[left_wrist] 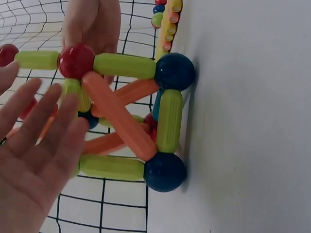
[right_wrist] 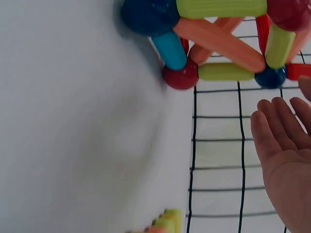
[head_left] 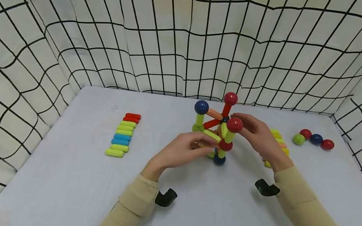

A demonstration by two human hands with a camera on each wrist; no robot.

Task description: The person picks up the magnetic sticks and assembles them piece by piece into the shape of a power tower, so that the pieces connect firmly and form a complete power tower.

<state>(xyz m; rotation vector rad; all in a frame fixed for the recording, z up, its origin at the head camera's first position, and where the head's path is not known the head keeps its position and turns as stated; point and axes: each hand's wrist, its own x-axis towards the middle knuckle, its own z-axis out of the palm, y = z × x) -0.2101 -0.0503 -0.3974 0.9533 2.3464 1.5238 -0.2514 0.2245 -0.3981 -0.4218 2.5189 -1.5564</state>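
Note:
A frame of coloured rods and balls stands on the table, with an orange rod (left_wrist: 119, 116) running diagonally across one side. On its near side are a dark blue ball (head_left: 219, 159) at the bottom, a red ball (head_left: 225, 145) above it and another red ball (head_left: 234, 125) on top. My left hand (head_left: 189, 150) is at the frame's left side, fingers extended by a lime rod (head_left: 212, 135); whether they touch it is unclear. At the right side, my right hand (head_left: 257, 135) has its fingers extended and the palm bare, near a blue ball (right_wrist: 271, 76).
Red, lime and blue rods (head_left: 122, 137) lie in a column at the left. Yellow and orange rods (head_left: 284, 145) lie partly hidden behind the right forearm. Several loose balls, including a green ball (head_left: 299, 139), sit at the back right. Black-gridded white walls (head_left: 195, 44) enclose the table (head_left: 65, 189).

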